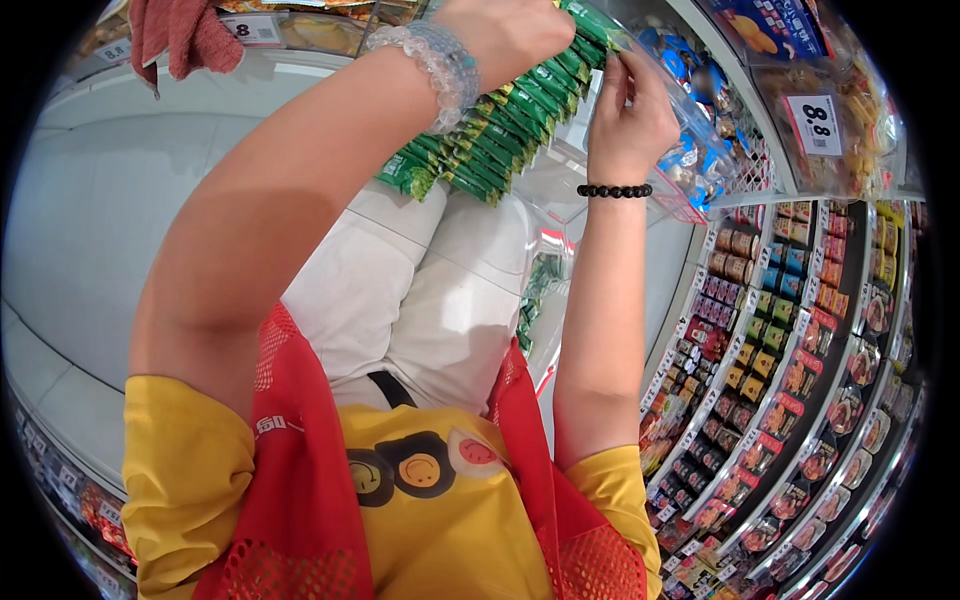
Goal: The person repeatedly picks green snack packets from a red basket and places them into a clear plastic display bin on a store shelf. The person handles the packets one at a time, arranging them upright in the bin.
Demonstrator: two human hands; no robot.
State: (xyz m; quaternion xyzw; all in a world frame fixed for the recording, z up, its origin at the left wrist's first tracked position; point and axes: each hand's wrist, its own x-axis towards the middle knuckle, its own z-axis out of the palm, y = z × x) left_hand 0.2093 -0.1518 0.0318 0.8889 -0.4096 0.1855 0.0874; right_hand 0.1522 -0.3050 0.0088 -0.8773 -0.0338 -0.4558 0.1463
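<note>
My left hand [510,34], with beaded bracelets at the wrist, is at the top edge, partly cut off. Its curled fingers meet one end of a green foil packet [595,24]. At the packet's other end, the thumb and fingers of my right hand [634,112] are pinched together; a black bead bracelet circles that wrist. Beneath both hands, slim green packets [487,150] stand packed in slanting rows above my lap. A clear plastic container [465,259] spans my thighs, its edges hard to follow. My left forearm hides some of the rows.
Right of my right hand is a clear bin of blue-wrapped items [694,161]. Bagged snacks with a price card [814,124] hang beyond it. Stocked shelves [757,375] curve down the right. A reddish cloth [184,37] hangs upper left. More green packets [544,277] lie low beside my leg.
</note>
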